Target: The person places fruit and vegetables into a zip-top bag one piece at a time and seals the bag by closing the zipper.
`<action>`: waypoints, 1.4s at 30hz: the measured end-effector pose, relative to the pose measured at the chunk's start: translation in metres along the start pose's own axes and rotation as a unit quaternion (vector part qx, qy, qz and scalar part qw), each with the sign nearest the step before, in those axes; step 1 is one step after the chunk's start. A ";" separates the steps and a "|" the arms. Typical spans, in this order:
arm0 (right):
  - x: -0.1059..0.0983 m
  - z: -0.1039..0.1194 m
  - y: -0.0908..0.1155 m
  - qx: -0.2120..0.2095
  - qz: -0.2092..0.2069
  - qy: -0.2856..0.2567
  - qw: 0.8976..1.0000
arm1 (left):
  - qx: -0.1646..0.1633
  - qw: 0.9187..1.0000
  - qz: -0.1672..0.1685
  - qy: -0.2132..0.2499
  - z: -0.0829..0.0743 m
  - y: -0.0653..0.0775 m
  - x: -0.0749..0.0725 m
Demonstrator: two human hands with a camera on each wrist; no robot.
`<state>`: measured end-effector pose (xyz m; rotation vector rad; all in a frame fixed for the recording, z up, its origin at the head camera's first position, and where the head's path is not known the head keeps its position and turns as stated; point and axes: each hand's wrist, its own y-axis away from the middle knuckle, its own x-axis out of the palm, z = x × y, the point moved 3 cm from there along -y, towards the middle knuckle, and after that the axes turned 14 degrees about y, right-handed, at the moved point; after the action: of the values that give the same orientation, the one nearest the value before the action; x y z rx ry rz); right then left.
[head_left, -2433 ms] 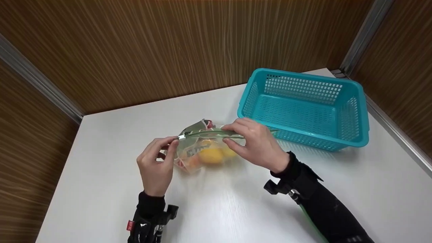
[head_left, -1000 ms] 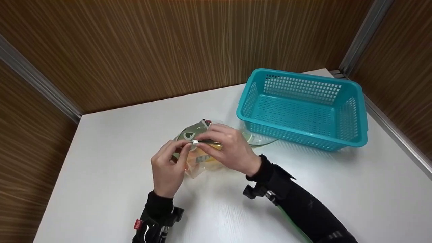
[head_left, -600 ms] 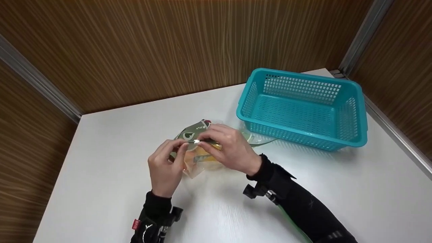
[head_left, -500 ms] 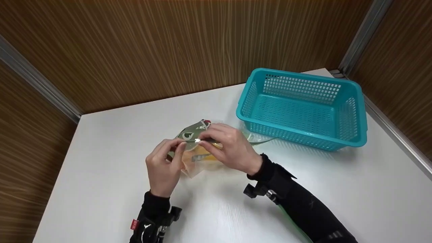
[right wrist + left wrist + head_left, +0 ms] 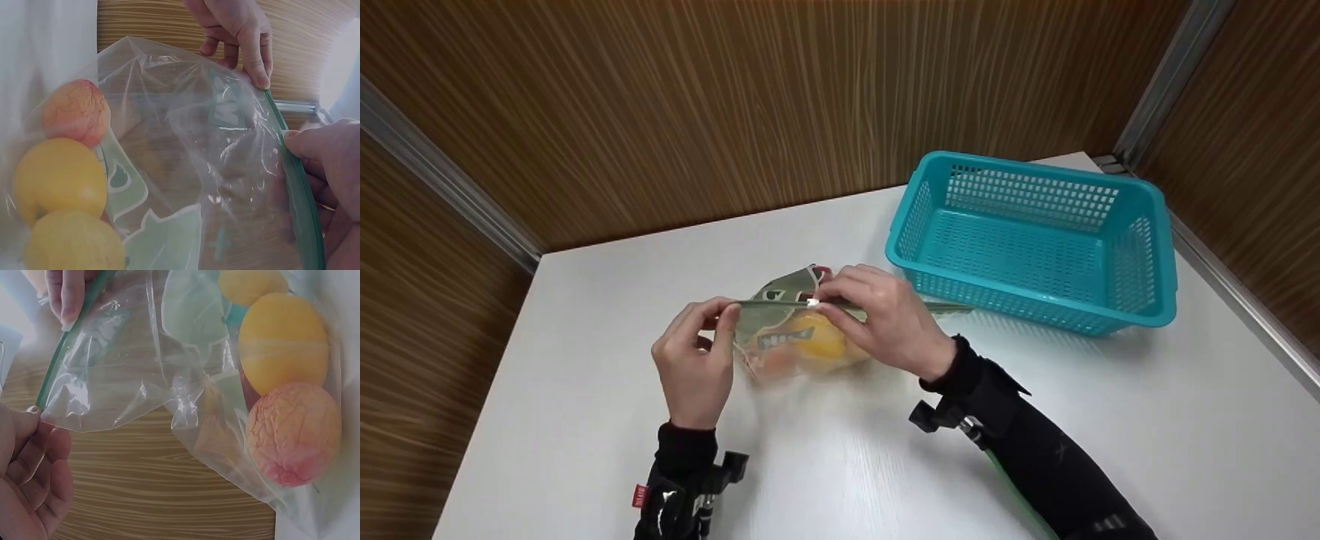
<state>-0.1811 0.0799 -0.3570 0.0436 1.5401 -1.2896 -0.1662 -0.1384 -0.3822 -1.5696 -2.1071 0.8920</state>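
Note:
A clear slider zip bag (image 5: 780, 319) with green printing hangs by its green zip strip, its lower part at the white tabletop. Inside it are yellow round fruits (image 5: 284, 343) and a wrinkled orange-pink fruit (image 5: 77, 112). My left hand (image 5: 695, 367) pinches the left end of the strip between thumb and forefinger. Farther along the strip, my right hand (image 5: 894, 322) pinches the small white slider (image 5: 813, 303) with thumb and fingertips. Between the hands the strip is straight and taut; beyond my right hand it runs on toward the basket.
A turquoise perforated basket (image 5: 1031, 304) stands at the back right, with nothing seen inside. The bag's right end lies close to its front left wall. Wood-grain panels (image 5: 720, 112) rise behind and beside the white table (image 5: 585, 360).
The slider has travelled from the left end of the strip toward the right, held by my right hand. My left hand has drawn left, and the strip between the hands has lengthened.

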 end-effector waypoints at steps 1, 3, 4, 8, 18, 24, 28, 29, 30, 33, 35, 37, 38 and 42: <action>0.000 -0.001 0.000 0.001 0.000 0.003 1.000 | -0.001 1.000 -0.003 0.000 0.001 -0.001 -0.001; -0.001 -0.002 0.000 0.002 0.000 0.009 1.000 | -0.002 1.000 -0.011 0.001 0.002 -0.003 -0.004; -0.002 -0.003 0.000 0.003 -0.001 0.010 1.000 | -0.002 1.000 -0.014 0.000 0.003 -0.003 -0.005; -0.005 -0.006 0.000 0.004 -0.004 0.014 1.000 | 0.000 1.000 -0.025 -0.003 0.005 -0.006 -0.011; -0.015 -0.017 0.000 0.015 0.007 0.026 1.000 | -0.020 0.998 -0.056 -0.002 0.008 -0.011 -0.021; -0.021 -0.022 0.000 0.019 0.007 0.031 0.999 | -0.020 0.998 -0.065 -0.007 0.008 -0.014 -0.030; -0.024 -0.024 0.000 0.025 0.014 0.037 0.999 | -0.019 0.997 -0.070 -0.009 0.008 -0.015 -0.035; -0.025 -0.025 0.000 0.028 0.015 0.037 0.999 | -0.019 0.997 -0.070 -0.008 0.008 -0.016 -0.035; -0.026 -0.026 0.001 0.031 0.017 0.037 0.999 | -0.019 0.997 -0.070 -0.009 0.008 -0.016 -0.036; -0.028 -0.028 0.002 0.039 0.022 0.030 0.999 | -0.021 0.997 -0.073 -0.014 0.009 -0.017 -0.039; -0.029 -0.030 0.002 0.043 0.025 0.024 0.998 | -0.025 0.996 -0.080 -0.017 0.009 -0.017 -0.041; -0.030 -0.032 0.002 0.047 0.025 0.020 0.998 | -0.030 0.996 -0.086 -0.018 0.010 -0.018 -0.043; -0.031 -0.033 0.003 0.049 0.025 0.020 0.998 | -0.032 0.996 -0.087 -0.018 0.010 -0.018 -0.044; -0.036 -0.037 0.005 0.055 0.021 0.023 0.998 | -0.038 0.995 -0.086 -0.017 0.010 -0.020 -0.046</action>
<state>-0.1884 0.1286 -0.3407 0.1756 1.4974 -1.3471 -0.1720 -0.1881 -0.3728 -1.3913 -2.2841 0.7946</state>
